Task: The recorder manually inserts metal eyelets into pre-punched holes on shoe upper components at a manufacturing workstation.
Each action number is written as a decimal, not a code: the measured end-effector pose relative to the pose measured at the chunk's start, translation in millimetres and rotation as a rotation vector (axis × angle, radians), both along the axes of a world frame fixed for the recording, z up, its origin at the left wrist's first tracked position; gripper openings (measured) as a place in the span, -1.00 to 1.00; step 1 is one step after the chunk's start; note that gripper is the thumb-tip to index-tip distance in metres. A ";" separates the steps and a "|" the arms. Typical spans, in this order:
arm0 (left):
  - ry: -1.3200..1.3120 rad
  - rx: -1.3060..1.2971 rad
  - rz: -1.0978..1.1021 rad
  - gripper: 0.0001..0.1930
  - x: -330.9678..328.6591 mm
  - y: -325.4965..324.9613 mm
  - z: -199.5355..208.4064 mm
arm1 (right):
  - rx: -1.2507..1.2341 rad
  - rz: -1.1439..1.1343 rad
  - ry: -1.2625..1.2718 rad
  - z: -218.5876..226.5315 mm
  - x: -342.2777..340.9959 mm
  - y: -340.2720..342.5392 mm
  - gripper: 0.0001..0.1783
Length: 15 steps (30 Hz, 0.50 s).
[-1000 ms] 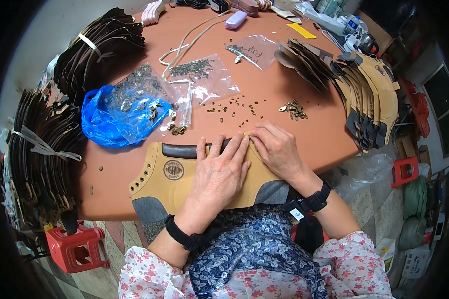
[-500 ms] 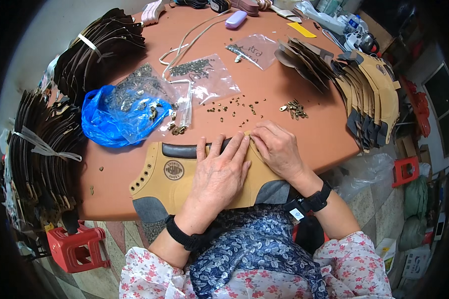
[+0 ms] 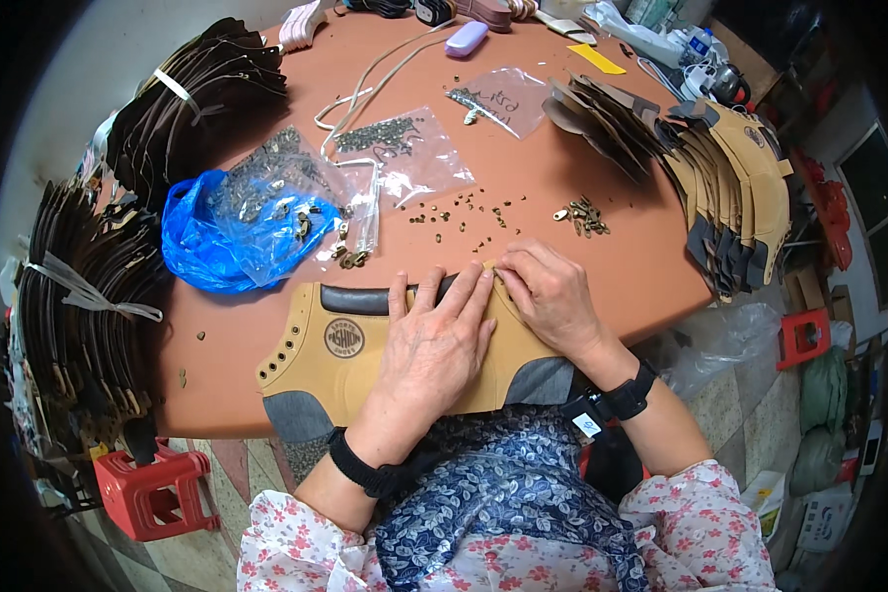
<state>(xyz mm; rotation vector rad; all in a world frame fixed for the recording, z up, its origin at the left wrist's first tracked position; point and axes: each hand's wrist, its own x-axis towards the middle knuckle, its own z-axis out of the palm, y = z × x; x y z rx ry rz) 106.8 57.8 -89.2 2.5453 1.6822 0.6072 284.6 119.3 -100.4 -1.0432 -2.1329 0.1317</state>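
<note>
A tan shoe upper with grey corner patches, a dark padded collar and a round dark emblem lies along the table's near edge. A row of eyelets shows at its left end. My left hand rests flat on the middle of the upper, fingers stretched out over the collar. My right hand is at the upper's far right edge, thumb and fingers pinched together there; whatever is between the fingertips is hidden. Just beyond both hands, small brass-coloured fittings are scattered, with a little heap of metal pieces to the right.
Tied stacks of dark pieces stand at the left. A blue plastic bag and clear bags of small fittings lie mid-table. Tan uppers are stacked at the right. A red stool stands below, left.
Almost nothing differs. Both hands keep their places on the shoe upper, with only a very slight shift in the right hand.
</note>
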 end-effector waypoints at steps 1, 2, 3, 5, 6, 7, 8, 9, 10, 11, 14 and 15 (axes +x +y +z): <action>-0.001 -0.001 0.000 -0.49 -0.1 -0.3 0.0 | -0.003 -0.001 0.004 0.3 -0.2 -0.4 -0.91; 0.001 0.000 0.000 -0.49 -0.1 -0.1 -0.2 | -0.005 -0.002 0.007 0.3 -0.3 -0.6 -0.91; 0.002 0.000 -0.001 -0.49 -0.1 0.4 -0.5 | -0.005 -0.002 0.006 -0.5 -0.3 -0.5 -0.91; 0.005 0.001 0.000 -0.49 0.3 1.0 0.2 | -0.001 -0.005 0.005 -1.4 0.4 1.1 -0.90; 0.005 -0.001 0.001 -0.49 0.3 0.5 0.3 | -0.017 -0.005 0.016 -0.9 0.6 1.3 -0.90; 0.004 -0.005 0.001 -0.49 0.2 -0.2 0.2 | -0.035 -0.005 0.027 -0.4 0.7 0.8 -0.90; 0.008 -0.004 0.001 -0.49 0.0 -0.2 0.2 | -0.053 -0.006 0.037 -0.1 0.8 0.3 -0.90; 0.011 -0.003 0.001 -0.49 -0.2 -0.1 0.1 | -0.062 -0.009 0.036 -0.2 1.1 -0.3 -0.90; 0.015 -0.001 0.002 -0.49 -0.3 0.4 0.0 | -0.070 -0.012 0.035 -0.6 1.1 -0.7 -0.90; 0.014 -0.001 0.002 -0.49 -0.2 0.7 0.1 | -0.078 -0.015 0.034 -0.9 1.1 -0.8 -0.90; 0.015 0.000 0.003 -0.49 -0.2 0.7 0.6 | -0.044 -0.003 0.038 -0.5 0.6 -0.3 -0.89; 0.017 0.004 0.002 -0.49 -0.6 0.5 0.6 | -0.037 -0.001 0.034 -0.5 0.2 -0.4 -0.89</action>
